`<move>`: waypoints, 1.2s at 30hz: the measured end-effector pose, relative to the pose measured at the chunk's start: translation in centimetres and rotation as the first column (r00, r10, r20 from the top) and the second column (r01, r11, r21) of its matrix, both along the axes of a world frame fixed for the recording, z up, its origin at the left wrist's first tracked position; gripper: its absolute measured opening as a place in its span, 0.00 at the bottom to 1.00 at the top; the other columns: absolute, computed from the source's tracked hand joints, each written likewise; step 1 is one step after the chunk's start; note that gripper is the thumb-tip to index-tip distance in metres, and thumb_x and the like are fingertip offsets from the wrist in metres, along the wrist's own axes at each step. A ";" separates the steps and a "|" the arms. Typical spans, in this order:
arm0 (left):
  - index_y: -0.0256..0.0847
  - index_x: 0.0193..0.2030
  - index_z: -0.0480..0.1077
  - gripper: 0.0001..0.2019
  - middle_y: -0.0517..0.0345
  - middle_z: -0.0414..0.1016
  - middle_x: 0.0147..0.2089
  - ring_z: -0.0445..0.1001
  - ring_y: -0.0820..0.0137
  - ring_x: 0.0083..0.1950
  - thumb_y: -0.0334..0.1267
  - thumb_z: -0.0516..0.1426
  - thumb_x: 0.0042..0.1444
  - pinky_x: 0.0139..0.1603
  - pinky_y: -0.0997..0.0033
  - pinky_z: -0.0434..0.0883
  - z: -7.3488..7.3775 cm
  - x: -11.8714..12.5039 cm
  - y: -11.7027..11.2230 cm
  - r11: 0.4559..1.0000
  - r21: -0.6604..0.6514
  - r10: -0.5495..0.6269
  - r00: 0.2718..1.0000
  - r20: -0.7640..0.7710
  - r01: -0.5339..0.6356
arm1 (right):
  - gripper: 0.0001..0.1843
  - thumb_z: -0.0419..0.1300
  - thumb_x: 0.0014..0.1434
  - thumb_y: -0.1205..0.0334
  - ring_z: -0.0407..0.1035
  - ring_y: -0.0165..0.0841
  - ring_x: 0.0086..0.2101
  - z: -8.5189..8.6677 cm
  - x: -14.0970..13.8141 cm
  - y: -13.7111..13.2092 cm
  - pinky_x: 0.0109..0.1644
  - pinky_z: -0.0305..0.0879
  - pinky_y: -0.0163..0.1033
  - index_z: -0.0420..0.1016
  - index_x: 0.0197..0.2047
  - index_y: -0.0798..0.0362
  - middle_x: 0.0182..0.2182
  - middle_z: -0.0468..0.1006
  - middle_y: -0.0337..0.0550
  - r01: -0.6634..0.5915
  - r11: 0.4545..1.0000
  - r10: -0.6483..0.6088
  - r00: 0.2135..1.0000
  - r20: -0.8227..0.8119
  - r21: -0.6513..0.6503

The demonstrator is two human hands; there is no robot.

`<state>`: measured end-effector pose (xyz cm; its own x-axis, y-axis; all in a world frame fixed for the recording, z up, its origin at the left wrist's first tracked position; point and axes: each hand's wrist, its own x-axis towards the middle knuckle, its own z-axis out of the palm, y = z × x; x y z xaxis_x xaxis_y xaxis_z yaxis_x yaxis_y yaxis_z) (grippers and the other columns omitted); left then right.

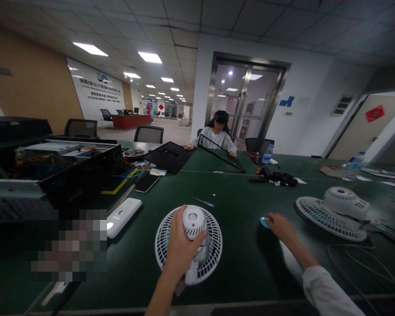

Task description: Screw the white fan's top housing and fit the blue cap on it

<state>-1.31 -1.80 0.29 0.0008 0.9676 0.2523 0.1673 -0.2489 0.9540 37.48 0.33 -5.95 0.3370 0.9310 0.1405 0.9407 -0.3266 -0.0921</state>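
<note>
Steady the white fan (202,254), grille-down on the green bench (240,276) straight ahead, with the left hand (180,250) wrapped around its motor housing (193,217), and hold the small teal disc (264,222), further right, in an even right hand (281,226) pinch.

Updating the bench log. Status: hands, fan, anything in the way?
Left hand gripping white fan, motor-side up. Right hand on small teal object, grip unclear. Screwdriver just beyond fan, touching neither hand.

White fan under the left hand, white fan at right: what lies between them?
In the head view, the right hand, touching a small, round, teal-topped object.
</note>
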 end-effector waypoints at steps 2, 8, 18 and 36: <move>0.43 0.57 0.57 0.35 0.48 0.58 0.60 0.55 0.52 0.62 0.39 0.63 0.41 0.62 0.50 0.51 0.3 -0.1 -0.1 0.999 -0.044 -0.007 1.000 0.017 0.007 | 0.15 0.54 0.60 0.58 0.68 0.34 0.41 0.0 -0.3 0.4 0.43 0.67 0.45 0.67 0.48 0.54 0.46 0.70 0.45 0.031 0.999 -0.031 0.999 -0.010 -0.023; 0.44 0.56 0.59 0.34 0.49 0.60 0.59 0.56 0.51 0.62 0.39 0.64 0.39 0.61 0.50 0.52 0.7 -0.2 -0.1 0.998 -0.066 0.007 0.999 0.053 -0.003 | 0.14 0.53 0.61 0.58 0.68 0.33 0.41 1.6 1.2 0.5 0.43 0.67 0.44 0.67 0.48 0.53 0.46 0.70 0.45 0.110 0.994 -0.110 0.994 -0.025 -0.017; 0.43 0.54 0.59 0.31 0.50 0.60 0.59 0.56 0.53 0.62 0.38 0.63 0.41 0.62 0.52 0.51 0.2 -0.1 0.1 1.000 0.000 0.014 1.000 0.020 -0.014 | 0.15 0.54 0.60 0.58 0.68 0.34 0.41 0.5 4.5 -2.0 0.43 0.67 0.45 0.67 0.49 0.54 0.46 0.70 0.46 0.149 0.989 -0.149 0.988 0.029 -0.021; 0.44 0.59 0.56 0.34 0.48 0.58 0.60 0.57 0.52 0.61 0.38 0.61 0.44 0.59 0.51 0.56 0.0 0.0 -0.3 1.000 -0.020 0.007 1.000 0.001 -0.007 | 0.14 0.49 0.48 0.70 0.73 0.39 0.37 -0.5 0.4 -3.2 0.45 0.66 0.42 0.76 0.28 0.50 0.34 0.79 0.47 -0.176 0.977 0.185 0.981 -0.067 0.118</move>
